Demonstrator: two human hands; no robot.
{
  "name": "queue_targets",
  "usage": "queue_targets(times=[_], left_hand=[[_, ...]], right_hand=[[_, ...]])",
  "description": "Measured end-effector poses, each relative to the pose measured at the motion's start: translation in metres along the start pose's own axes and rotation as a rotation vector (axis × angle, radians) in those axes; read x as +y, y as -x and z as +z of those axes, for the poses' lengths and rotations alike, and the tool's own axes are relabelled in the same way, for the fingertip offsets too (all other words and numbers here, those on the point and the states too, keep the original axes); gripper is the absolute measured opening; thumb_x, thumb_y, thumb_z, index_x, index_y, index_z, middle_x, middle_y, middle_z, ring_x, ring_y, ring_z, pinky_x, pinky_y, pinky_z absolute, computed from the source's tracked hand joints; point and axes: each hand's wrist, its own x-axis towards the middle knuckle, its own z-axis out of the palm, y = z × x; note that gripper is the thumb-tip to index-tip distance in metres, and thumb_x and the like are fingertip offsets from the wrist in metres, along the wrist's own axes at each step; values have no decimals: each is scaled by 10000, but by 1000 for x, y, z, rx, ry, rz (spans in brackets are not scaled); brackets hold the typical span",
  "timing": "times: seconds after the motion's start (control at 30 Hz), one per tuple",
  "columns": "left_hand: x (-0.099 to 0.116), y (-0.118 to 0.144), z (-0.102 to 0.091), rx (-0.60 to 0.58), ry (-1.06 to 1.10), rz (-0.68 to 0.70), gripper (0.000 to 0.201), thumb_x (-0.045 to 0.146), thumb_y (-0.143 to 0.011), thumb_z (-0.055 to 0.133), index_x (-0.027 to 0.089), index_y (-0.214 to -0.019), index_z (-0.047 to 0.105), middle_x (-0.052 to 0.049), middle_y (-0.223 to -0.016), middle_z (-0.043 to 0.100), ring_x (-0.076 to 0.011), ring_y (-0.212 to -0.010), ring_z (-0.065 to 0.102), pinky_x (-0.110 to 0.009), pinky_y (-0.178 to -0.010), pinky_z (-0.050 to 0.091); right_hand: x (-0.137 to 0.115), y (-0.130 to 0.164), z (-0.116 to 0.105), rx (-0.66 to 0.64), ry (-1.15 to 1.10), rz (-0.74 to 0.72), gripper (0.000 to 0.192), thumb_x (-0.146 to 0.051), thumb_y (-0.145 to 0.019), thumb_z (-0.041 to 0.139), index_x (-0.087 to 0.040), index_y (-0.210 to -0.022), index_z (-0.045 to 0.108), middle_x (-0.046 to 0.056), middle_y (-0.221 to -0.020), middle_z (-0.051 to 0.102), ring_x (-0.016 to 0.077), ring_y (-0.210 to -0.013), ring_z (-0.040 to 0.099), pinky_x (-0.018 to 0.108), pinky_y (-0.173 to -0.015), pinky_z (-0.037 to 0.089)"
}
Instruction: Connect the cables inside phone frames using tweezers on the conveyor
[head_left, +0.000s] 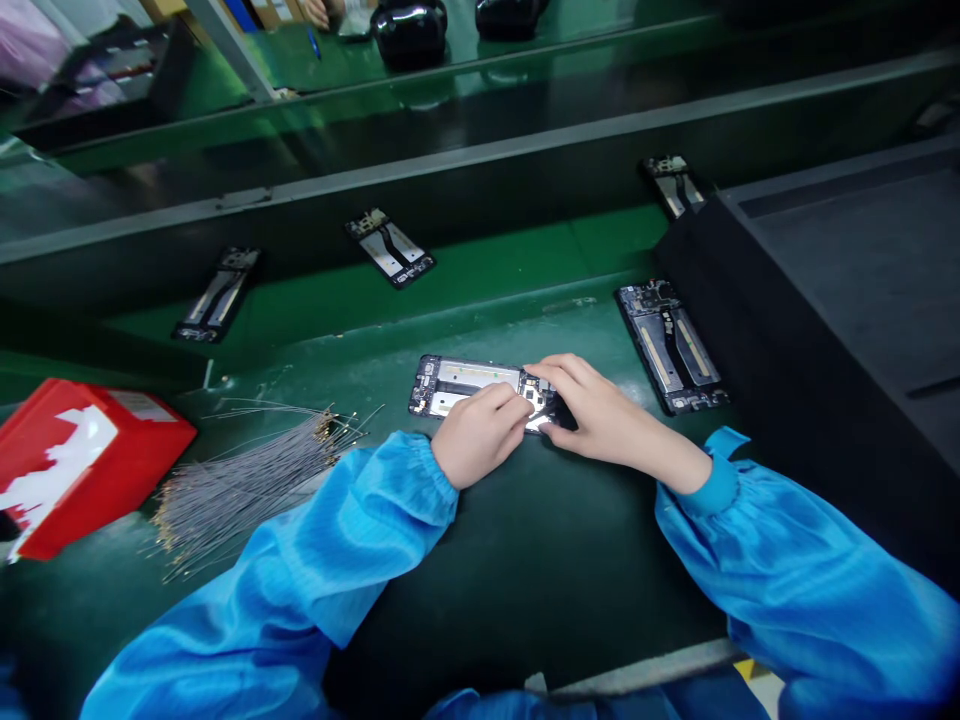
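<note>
An opened phone chassis [472,374] lies flat on the green bench in front of me, its inner boards and silver battery bay facing up. My left hand [484,432] rests over its lower edge, fingers curled in a pinch close to the circuit board end; whatever sits between the fingertips is hidden. My right hand [589,408] grips the right end of the same chassis, with thumb on the near edge and fingers on the far one. To the left lies a bundle of thin grey coaxial cables [251,490] with small gold-coloured ends.
A red bin [97,465] with torn white paper stands at the left. Another phone chassis [673,347] lies right of my hands, beside a large black tray [847,330]. Further chassis [391,248] lie on the lower green strip behind. A co-worker's hand [318,12] shows beyond the rail.
</note>
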Motion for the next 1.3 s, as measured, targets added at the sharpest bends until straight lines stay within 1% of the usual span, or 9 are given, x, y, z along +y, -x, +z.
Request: queue_targets(times=[0.1,0.17,0.3,0.53,0.73,0.87,0.97,1.07,1.3], left_hand=[[0,7,-1,-5,48,54,210,195,-863,376,161,-846,583,-35,-766,516,-136,-721,491,-245,-642,426],[1,12,-1,-3,70,88,210,180,-860,384,165,-896,590,-32,-761,523,-137,-718,482,-257,-648,416],[2,19,-1,9,78,113,215,157,-852,402,162,-945,595,-33,-770,534,-142,-729,475,-280,-671,407],[1,19,-1,10,48,136,252,148,-856,387,172,-991,598,-31,-755,523,-136,-708,460,-273,-653,407],[3,16,-2,-8,-8,161,250,140,-849,385,160,-963,608,-37,-751,519,-139,-699,457,-268,-638,403],[-9,14,-9,-26,-60,228,250,171,-853,398,181,-996,603,-35,-762,531,-149,-712,456,-275,-642,400],[-23,15,-14,-47,21,239,267,181,-869,382,204,-1020,601,-26,-763,516,-132,-713,457,-250,-660,405],[-32,15,-16,-48,101,255,282,176,-876,365,212,-997,617,-17,-749,486,-108,-681,450,-214,-643,402],[-34,13,-15,-11,99,288,284,155,-875,376,210,-954,643,-10,-707,444,-99,-634,413,-201,-595,374]], right_hand=[[-2,-1,2,10,4,10,588,-160,-697,534,-216,-1245,329,102,-1153,443,278,-1094,426,470,-909,393],[-2,-1,1,10,1,12,589,-163,-697,535,-215,-1244,325,101,-1155,440,278,-1096,427,467,-915,390],[-2,-3,-1,-18,-10,40,589,-174,-696,552,-201,-1240,327,102,-1164,432,271,-1096,432,445,-917,396],[-3,-7,-3,-59,24,86,624,-187,-673,558,-201,-1247,315,103,-1128,425,276,-1037,462,438,-862,427],[-8,-14,-4,-125,82,142,656,-173,-623,569,-182,-1240,344,112,-1086,418,279,-969,486,419,-800,450],[-7,-14,-6,-121,65,130,646,-170,-630,562,-196,-1236,341,101,-1096,413,266,-971,489,409,-810,444],[-6,-13,-8,-131,48,121,638,-177,-644,559,-194,-1240,331,97,-1106,410,253,-966,496,395,-818,441],[-8,-13,-10,-147,47,132,626,-211,-663,569,-197,-1240,329,93,-1112,407,251,-970,497,381,-816,443],[-11,-16,-12,-185,90,182,611,-257,-671,579,-209,-1227,333,85,-1107,400,246,-955,503,349,-767,451]])
